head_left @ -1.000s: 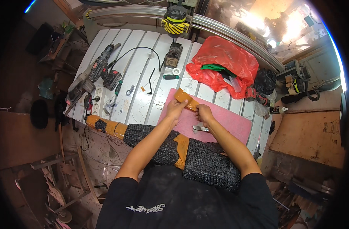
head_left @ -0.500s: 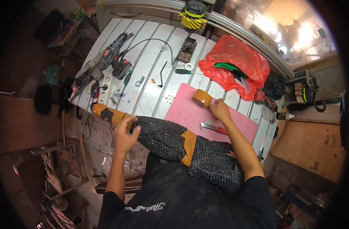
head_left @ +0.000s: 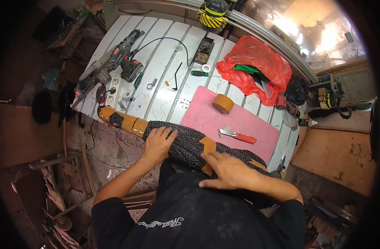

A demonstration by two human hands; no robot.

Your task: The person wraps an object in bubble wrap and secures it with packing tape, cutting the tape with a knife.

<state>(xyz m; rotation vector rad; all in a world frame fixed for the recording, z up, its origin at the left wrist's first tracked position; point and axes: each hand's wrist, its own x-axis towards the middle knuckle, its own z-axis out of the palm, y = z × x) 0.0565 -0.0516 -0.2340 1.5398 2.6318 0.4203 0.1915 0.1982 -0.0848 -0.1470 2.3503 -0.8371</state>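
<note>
A long bundle in black bubble wrap (head_left: 185, 143), bound with brown tape (head_left: 134, 125) at its narrow left end and around its middle, lies slantwise between my body and the table. My left hand (head_left: 158, 143) rests on it just right of the taped end, fingers spread over the wrap. Over the middle tape band is my right hand (head_left: 231, 171), fingers stretched out and thumb apart; it hides part of the bundle. Beyond them, a roll of brown tape (head_left: 223, 103) and a utility knife (head_left: 239, 136) with a red handle and exposed blade lie on a pink mat (head_left: 200, 112).
On the slatted white table (head_left: 163, 101) are cordless power tools (head_left: 123, 58), a power strip (head_left: 113, 93), a hex key (head_left: 177, 76) and a green-handled screwdriver (head_left: 199, 73). A red plastic bag (head_left: 256, 58) sits at the back right. Metal rails (head_left: 273, 43) run behind.
My right hand has left the tape roll and come back to the bundle's middle. My left hand has slid right along the bundle, off the taped end. The bundle has rolled or shifted slightly.
</note>
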